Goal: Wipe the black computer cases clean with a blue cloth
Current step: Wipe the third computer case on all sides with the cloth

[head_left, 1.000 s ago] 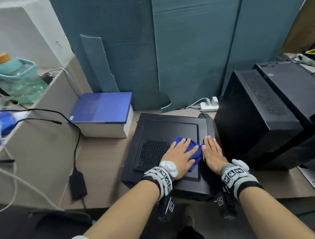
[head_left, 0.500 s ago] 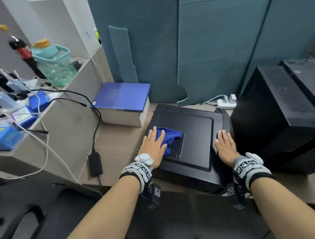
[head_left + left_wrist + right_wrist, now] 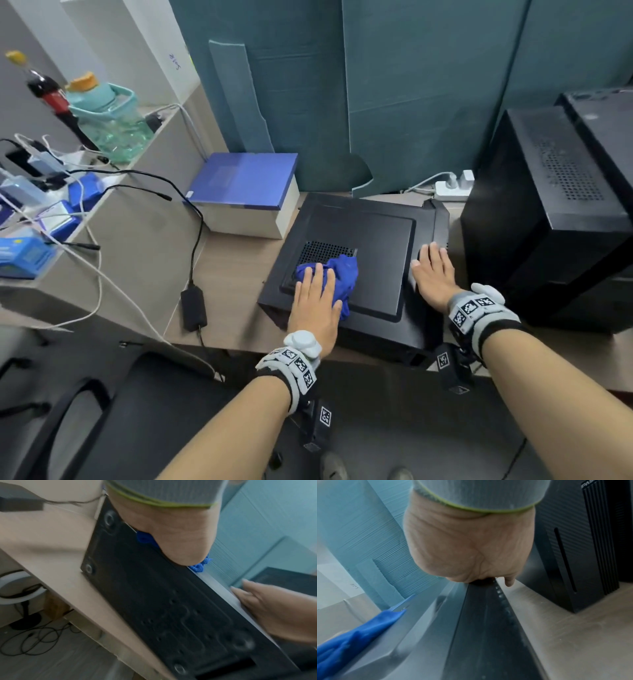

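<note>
A black computer case lies flat on the desk with its vented side panel facing up. My left hand presses a crumpled blue cloth flat onto the panel's near left part, over the vent grid. The cloth shows under my palm in the left wrist view, and the same cloth appears at the lower left of the right wrist view. My right hand rests flat, fingers straight, on the case's right edge. Two more black cases stand upright at the right.
A blue-lidded white box sits left of the flat case. A black power adapter and cables lie on the desk's left. A white power strip is behind. A ledge at left holds a teal bottle and small boxes. Teal panels back the desk.
My left hand has slid the blue cloth from the panel's right side to its left and then nearer over the vent. The right hand stayed on the case's right edge.
</note>
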Tool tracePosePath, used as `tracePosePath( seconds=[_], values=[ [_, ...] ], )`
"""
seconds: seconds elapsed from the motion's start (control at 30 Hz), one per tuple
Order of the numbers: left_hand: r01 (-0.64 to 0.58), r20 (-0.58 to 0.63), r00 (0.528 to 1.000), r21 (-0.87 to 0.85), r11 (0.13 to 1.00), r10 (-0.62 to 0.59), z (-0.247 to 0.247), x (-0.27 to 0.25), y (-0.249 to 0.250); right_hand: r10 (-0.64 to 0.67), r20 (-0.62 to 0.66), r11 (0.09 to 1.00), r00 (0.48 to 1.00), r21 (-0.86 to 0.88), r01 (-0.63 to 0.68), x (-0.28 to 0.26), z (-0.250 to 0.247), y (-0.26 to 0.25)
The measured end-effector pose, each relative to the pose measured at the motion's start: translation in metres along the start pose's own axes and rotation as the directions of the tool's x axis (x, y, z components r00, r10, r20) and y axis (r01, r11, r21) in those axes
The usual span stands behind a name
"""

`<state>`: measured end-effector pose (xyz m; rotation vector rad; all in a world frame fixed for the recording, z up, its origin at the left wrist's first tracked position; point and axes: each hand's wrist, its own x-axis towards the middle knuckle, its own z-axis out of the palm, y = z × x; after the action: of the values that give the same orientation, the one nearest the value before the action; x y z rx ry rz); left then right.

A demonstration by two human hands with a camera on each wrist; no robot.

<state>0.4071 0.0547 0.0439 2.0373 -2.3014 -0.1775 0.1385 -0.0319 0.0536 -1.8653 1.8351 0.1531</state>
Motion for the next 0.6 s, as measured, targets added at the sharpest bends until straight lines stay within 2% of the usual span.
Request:
tracePosePath(
  seconds=[0.17,0.4,0.53,0.6],
  values=[
    [-0.227,0.073,0.972,0.074,0.971,0.222,0.007,-0.012,0.083,-0.045,-0.005,0.994,0.999,-0.102,0.044,-0.004,-0.001,0.001],
    [-0.292,0.146,0.951,0.116,0.949,0.274,0.0,-0.019,0.105,-0.085,-0.052,0.989,0.995,-0.126,0.078,-0.005,0.001,0.002],
    [-0.463,0.191,0.878,0.101,0.881,0.44,0.001,-0.019,0.126,-0.158,-0.078,0.957,0.984,-0.259,0.133,0.0,0.002,0.004],
    [-0.508,0.189,0.852,0.079,0.858,0.488,0.001,-0.013,0.125,-0.117,-0.042,0.958,0.992,-0.267,0.102,-0.003,-0.003,0.003]
  ],
)
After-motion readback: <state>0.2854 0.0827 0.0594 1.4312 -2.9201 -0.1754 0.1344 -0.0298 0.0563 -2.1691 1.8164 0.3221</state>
